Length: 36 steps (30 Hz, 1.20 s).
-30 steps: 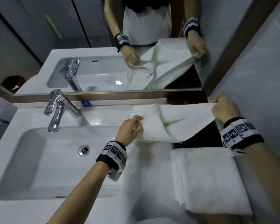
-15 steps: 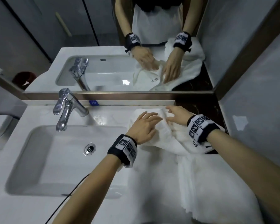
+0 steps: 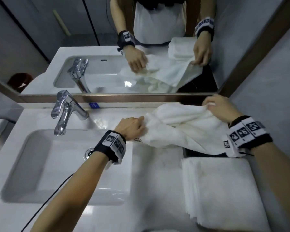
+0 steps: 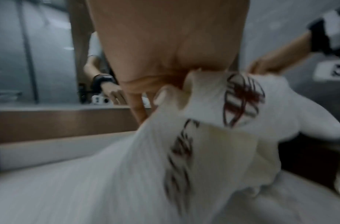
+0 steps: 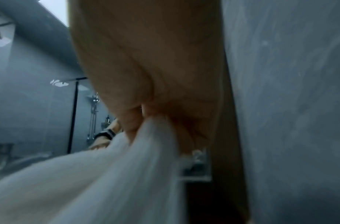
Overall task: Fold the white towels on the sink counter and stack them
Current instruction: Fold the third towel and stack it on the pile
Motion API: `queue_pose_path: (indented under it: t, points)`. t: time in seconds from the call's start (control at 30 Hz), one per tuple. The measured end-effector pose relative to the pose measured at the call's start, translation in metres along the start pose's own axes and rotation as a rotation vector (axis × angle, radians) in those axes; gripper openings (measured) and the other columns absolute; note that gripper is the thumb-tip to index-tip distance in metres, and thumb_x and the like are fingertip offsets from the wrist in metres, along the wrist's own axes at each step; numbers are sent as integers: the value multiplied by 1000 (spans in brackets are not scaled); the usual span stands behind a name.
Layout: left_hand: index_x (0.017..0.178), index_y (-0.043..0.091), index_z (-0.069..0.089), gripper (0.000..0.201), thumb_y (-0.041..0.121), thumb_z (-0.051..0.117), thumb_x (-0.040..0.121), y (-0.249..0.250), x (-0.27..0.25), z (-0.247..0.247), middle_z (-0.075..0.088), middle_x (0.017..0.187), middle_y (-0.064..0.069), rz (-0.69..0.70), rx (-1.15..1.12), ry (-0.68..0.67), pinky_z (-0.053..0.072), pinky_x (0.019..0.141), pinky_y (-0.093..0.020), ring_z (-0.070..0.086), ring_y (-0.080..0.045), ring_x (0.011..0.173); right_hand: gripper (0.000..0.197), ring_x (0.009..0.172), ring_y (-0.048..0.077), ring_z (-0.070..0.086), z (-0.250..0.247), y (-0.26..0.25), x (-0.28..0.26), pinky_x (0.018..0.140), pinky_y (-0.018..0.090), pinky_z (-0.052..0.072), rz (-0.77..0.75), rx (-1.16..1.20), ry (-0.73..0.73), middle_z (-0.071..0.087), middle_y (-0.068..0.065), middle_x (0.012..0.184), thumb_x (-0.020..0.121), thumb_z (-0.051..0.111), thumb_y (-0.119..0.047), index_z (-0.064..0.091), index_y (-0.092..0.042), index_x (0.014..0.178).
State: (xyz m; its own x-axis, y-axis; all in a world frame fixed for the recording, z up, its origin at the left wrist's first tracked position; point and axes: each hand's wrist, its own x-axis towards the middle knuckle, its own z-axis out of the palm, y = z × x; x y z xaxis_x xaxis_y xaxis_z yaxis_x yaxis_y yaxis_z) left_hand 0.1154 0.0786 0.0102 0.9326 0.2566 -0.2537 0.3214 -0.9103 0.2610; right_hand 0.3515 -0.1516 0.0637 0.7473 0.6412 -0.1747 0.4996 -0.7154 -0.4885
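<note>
**Towel held at both ends over the counter**

Head view: the left hand (image 3: 132, 127) grips one bunched end of a loose white towel (image 3: 179, 129) beside the basin (image 3: 40, 164), fingers curled into the cloth. The right hand (image 3: 219, 108) pinches the other end, raised close to the mirror frame (image 3: 124, 97) near the wall. The towel sags between them above the sink counter (image 3: 154, 173). A stack of folded towels (image 3: 224, 190) lies on the counter just in front of it, under the right forearm. The faucet (image 3: 65, 111) stands behind the basin, well to the left.

Left wrist view: blurred; the left hand (image 4: 165, 60) clutches gathered cloth, and the towel (image 4: 213, 159) shows dark printed marks.

Right wrist view: blurred; the right hand (image 5: 155, 75) has its fingertips closed on a fold of the towel (image 5: 107, 181), beside the grey wall (image 5: 289, 106).
</note>
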Motion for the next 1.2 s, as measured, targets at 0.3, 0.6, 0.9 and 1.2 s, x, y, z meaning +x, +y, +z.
queue_pose_path:
  t: [0.3,0.6,0.9,1.2]
  points:
    - [118,11,54,35,33,54,90,8,1,11,62,112,-9,-35,-215,-202,44,84,-38,56,-28,103,44,61,17,47,1,10,2,58,28,33,313,-355,-562,51,0,66,78,62,-51,49,-14,59]
    - [97,12,70,20,26,70,82,36,2,-6,64,85,-7,162,-445,102,40,76,-27,58,-24,84,51,112,41,57,39,3,22,95,38,44,298,284,-280,60,30,120,88,63,-30,59,14,115]
    - [90,1,72,25,21,77,76,78,46,-28,53,136,-9,118,-772,302,38,104,-34,48,-23,126,9,71,6,55,20,-29,-7,67,18,43,-24,596,-155,59,8,87,87,61,-3,58,-11,87]
    - [94,8,67,13,15,70,83,89,42,-27,67,89,-7,191,-1069,260,49,73,-36,59,-15,79,27,87,14,65,17,-30,-39,77,27,50,-132,707,-6,66,3,100,84,68,-17,43,-24,85]
